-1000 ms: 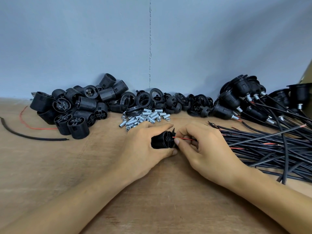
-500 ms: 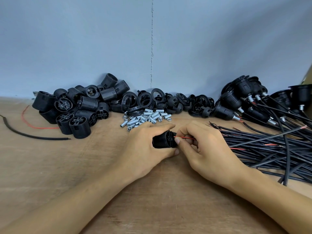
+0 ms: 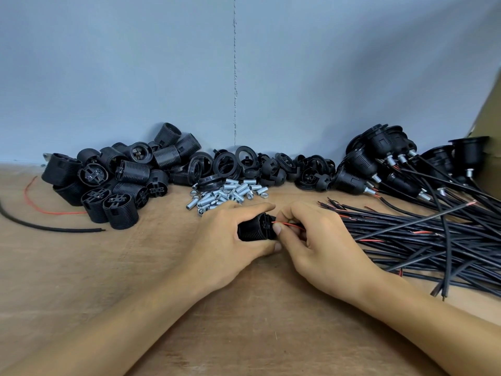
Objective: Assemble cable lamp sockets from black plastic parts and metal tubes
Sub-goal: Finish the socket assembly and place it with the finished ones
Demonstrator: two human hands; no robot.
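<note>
At mid-tabletop [image 3: 81, 280], just in front of the scattered metal tubes [image 3: 227, 194]: left hand [image 3: 225, 240] wrapped round a black socket body [image 3: 252, 230], held on its side with the terminal end facing right. Right hand [image 3: 325, 245] pinching a thin red wire [image 3: 288, 225] between thumb and forefinger, with the tip right at the terminal face. Seated in its hole or only touching: cannot tell, too small and partly covered.

Likely trouble from here:
- Splaying or folding of the bare strand if pushed off-line.
- Slipping back out if let go before being fixed.
- Turning of the ribbed body under a slack grip, spoiling the aim.
- Possibly entering the wrong terminal, with so little of the face showing.

Just beside the right wrist: loose black cables [image 3: 433, 240], close enough to catch and tug the held wire.
</note>
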